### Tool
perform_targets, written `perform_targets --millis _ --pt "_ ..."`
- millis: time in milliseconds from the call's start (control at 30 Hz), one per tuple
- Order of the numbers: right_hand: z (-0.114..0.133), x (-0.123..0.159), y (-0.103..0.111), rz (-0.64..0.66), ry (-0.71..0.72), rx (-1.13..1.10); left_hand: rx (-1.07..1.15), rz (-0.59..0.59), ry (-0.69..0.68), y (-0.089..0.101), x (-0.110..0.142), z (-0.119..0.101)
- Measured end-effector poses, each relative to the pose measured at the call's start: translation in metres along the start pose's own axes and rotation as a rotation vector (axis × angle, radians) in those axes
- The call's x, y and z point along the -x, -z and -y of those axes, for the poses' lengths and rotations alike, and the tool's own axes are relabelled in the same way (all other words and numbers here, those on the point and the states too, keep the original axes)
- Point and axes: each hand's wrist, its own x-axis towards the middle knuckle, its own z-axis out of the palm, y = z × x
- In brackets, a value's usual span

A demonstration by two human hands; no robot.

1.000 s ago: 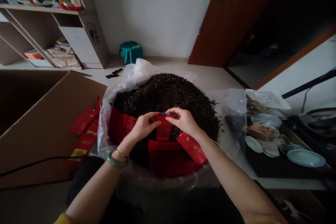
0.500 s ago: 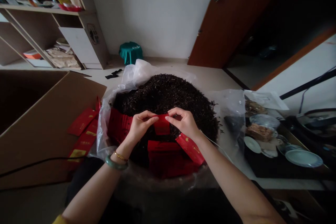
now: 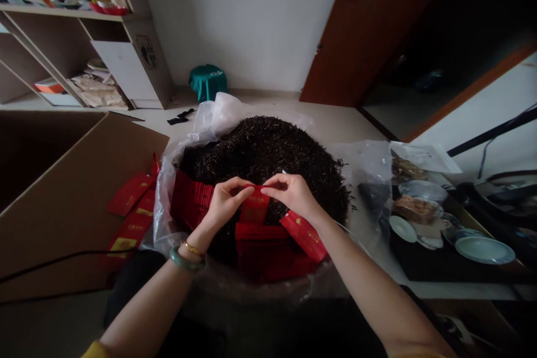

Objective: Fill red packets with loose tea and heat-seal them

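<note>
A small red packet (image 3: 254, 207) hangs between my two hands over a heap of dark, loose tea-like leaves (image 3: 272, 142). My left hand (image 3: 225, 201) pinches its top left corner between thumb and fingers. At the top right, my right hand (image 3: 292, 193) pinches the same edge. Below the held packet lies a stack of red packets (image 3: 272, 254) on the leaves. Another row of red packets (image 3: 188, 197) leans at the left, partly behind my left wrist. Under my right wrist rests a single red packet (image 3: 302, 236) with gold print.
A clear plastic liner (image 3: 165, 201) surrounds the leaves. At left stands an open cardboard box (image 3: 84, 179), with more red packets (image 3: 130, 196) beside it. On the right, a dark tray (image 3: 419, 265) carries dishes and a bag of brown pieces. A teal covered bin (image 3: 207, 83) stands by the wall.
The held packet has turned, so gold print now shows on its face and it hangs lower. My hands have drawn slightly closer together, still pinching its top edge.
</note>
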Motion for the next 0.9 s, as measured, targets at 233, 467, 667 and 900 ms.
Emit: perform_targets --millis 233,467,667,900 --pt "0.004 0.004 0.001 -0.104 0.371 0.24 0.013 -0.104 -0.101 -0.002 -0.001 0.007" --pt "0.0 0.006 -0.004 -0.095 0.389 0.523 -0.044 -0.137 -0.168 -0.01 0.005 0.009" --pt "-0.005 0.007 -0.012 0.018 0.421 0.587 -0.02 -0.147 -0.198 -0.014 0.01 0.007" --pt "0.013 0.009 0.004 -0.018 0.46 0.785 -0.011 -0.161 -0.116 -0.012 0.009 0.007"
